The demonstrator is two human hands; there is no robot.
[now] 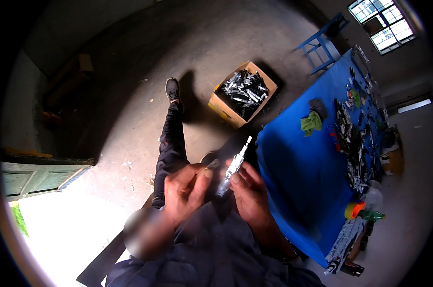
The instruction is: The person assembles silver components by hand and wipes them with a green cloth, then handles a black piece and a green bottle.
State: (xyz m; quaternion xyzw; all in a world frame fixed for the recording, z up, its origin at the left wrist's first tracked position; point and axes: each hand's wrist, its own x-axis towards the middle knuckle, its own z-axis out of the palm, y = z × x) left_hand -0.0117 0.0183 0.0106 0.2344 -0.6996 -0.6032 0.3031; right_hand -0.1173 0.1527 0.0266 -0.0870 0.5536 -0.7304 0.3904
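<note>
Head cam, only view. Right hand (pixel 249 193): grasping a slim silver part (pixel 234 167), thumb on one side, fingers curled behind. Part is in front of the torso, between the two hands, long axis tilted, narrow stepped tip up and slightly right, wider translucent-looking end down. Held near mid-length, which leaves both ends exposed; probably why the grip sits there.

Left hand (pixel 184 191): just beside the part, apart from it. Thumb brought up to a bent index finger, pinch-style. Might be a small greyish bit at the fingertips, but it's too small and dim there; can't tell if it's gripping anything. Both hands sit low and close to the lap, a sensible spot for close work while seated.

Cardboard box (pixel 220 110) on the floor ahead, flaps not in the way, loaded with jumbled dark and silver pieces (pixel 247 91). Within reach-ish, opening faces up, so easy to drop into or pick from.

Right side: blue-covered table (pixel 293 167). Heap of similar pieces (pixel 351 148) along its far side, green cloth (pixel 311 124) nearer, orange ring (pixel 354 209) and green bottle (pixel 372 215) at the near end.
</note>
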